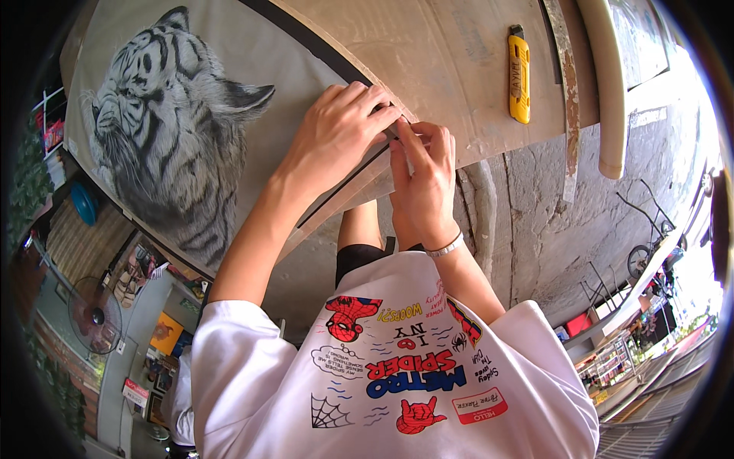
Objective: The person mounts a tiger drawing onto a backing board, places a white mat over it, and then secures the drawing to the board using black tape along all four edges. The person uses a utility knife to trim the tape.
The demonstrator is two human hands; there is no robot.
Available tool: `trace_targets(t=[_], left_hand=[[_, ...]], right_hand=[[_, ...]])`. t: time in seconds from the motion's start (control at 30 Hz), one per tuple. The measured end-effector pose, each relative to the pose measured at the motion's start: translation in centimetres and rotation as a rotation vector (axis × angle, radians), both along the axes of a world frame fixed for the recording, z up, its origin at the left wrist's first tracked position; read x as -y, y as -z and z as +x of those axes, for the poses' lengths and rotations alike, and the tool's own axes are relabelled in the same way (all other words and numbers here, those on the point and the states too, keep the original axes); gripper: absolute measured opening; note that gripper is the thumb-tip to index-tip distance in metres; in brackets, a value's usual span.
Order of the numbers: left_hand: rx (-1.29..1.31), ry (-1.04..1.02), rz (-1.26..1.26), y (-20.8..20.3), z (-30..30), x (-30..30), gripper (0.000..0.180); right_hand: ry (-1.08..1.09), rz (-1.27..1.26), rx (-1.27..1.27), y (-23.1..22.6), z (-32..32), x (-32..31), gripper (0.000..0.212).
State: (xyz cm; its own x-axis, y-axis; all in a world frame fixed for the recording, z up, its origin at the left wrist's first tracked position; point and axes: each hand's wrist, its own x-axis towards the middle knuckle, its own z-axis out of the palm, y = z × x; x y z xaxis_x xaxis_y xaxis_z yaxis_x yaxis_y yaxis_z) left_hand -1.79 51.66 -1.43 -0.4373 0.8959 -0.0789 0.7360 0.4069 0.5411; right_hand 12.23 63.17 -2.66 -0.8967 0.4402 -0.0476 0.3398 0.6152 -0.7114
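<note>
A black-and-white tiger picture [164, 115] lies at the left on a brown work board [459, 53]. A black strip [313, 50] borders its right side, and a thinner black strip [336, 195] runs along its near side. At the corner where they meet, my left hand [336, 126] bears on the picture's edge, fingers closed and thumb reaching the corner. My right hand [428, 172] pinches the same corner from the right, with a bracelet on its wrist. The fingers partly hide the dark strip end between them.
A yellow utility knife [519, 76] rests on the board to the right of my hands. Beyond it are a worn, paint-flecked straightedge [569, 99] and a cream-coloured roll [604, 84]. Cracked concrete floor [535, 206] shows below the board. A fan [95, 315] stands at lower left.
</note>
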Motion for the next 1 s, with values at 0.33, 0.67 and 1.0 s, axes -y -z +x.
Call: trace_targets(t=[0.33, 0.67, 1.0], left_hand=[[-0.011, 0.007, -0.03, 0.0, -0.1, -0.1, 0.031], [-0.012, 0.066, -0.01, -0.3, -1.2, -0.6, 0.02], [-0.019, 0.104, 0.141, 0.8, -1.8, -1.2, 0.009]], right_hand=[[0.152, -0.216, 0.064, 1.3, -1.5, -0.2, 0.013], [0.274, -0.376, 0.036, 0.4, -1.2, 0.8, 0.021], [0.111, -0.261, 0.164, 0.3, -1.7, -1.0, 0.011]])
